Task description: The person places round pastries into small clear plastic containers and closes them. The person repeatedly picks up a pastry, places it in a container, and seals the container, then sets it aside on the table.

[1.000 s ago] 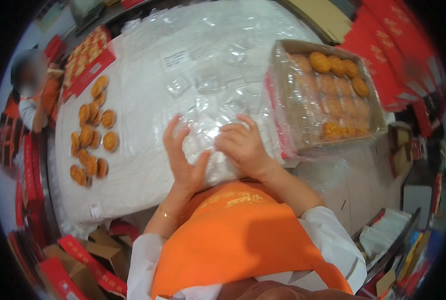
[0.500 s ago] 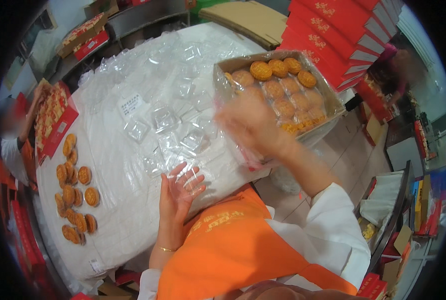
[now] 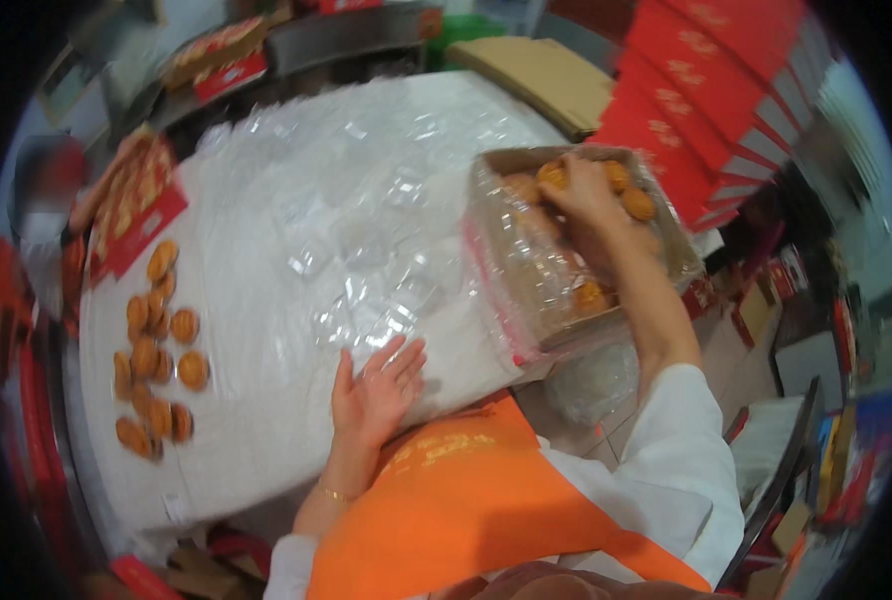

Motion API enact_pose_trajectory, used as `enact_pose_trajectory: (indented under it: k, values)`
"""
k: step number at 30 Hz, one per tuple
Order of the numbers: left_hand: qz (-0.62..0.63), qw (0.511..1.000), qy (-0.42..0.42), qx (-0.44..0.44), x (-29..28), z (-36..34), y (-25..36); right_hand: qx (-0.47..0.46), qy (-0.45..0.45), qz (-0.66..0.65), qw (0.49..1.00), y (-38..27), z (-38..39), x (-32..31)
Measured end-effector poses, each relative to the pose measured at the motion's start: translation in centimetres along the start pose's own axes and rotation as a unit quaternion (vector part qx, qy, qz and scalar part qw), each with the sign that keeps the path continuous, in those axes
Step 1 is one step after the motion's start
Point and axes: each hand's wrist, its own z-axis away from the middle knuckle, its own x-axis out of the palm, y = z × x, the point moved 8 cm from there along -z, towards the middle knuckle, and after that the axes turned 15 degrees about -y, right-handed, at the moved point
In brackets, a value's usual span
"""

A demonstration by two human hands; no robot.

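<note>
Two bare hands at a white-covered surface (image 3: 236,430). Reaches with the right hand (image 3: 581,192) into an open cardboard box (image 3: 578,328) on the right side, bent down at a golden mooncake (image 3: 552,176) near the far end; cannot tell if gripping it. Holds out the left hand (image 3: 378,388) flat, palm up, by the near edge; cannot tell if carrying any clear plastic. More mooncakes in the same box, with clear plastic wrap (image 3: 491,305) hanging down its side. Many clear plastic trays (image 3: 362,242) in the middle, past the left hand. A bunch of loose mooncakes (image 3: 194,370) on the left, some leaning on others. Behind those, a red box (image 3: 138,216) near another person's arm (image 3: 88,208). Off to the upper right, a pile of red boxes (image 3: 686,105) beside flat brown cardboard (image 3: 536,80).
</note>
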Motion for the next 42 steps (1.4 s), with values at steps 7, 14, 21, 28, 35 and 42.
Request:
enact_pose_trajectory:
  k: [7, 14, 21, 28, 35, 42]
  values:
    - [-0.047, 0.997, 0.007, 0.054, 0.4, -0.3, 1.0, -0.352, 0.103, -0.282, 0.886, -19.7, 16.9, -8.6]
    - [-0.135, 0.981, 0.119, 0.079, 2.4, 0.0, 1.1, -0.435, 0.046, -0.353, 0.827, -29.4, 22.5, -0.3]
    - [-0.149, 0.982, 0.077, 0.084, 1.9, 0.1, 1.5, -0.453, 0.07, -0.3, 0.836, -31.0, 23.7, 3.1]
    - [-0.076, 0.994, 0.044, 0.061, 1.5, 0.6, 0.7, -0.463, 0.006, -0.23, 0.856, -30.5, 24.9, 3.5]
    - [-0.105, 0.99, -0.03, 0.091, 0.3, 0.8, 2.1, -0.528, 0.057, -0.18, 0.828, -31.5, 24.6, 3.4]
    - [-0.246, 0.962, 0.078, 0.087, 0.1, 3.8, 5.3, -0.558, 0.085, -0.183, 0.805, -33.6, 23.7, 3.3]
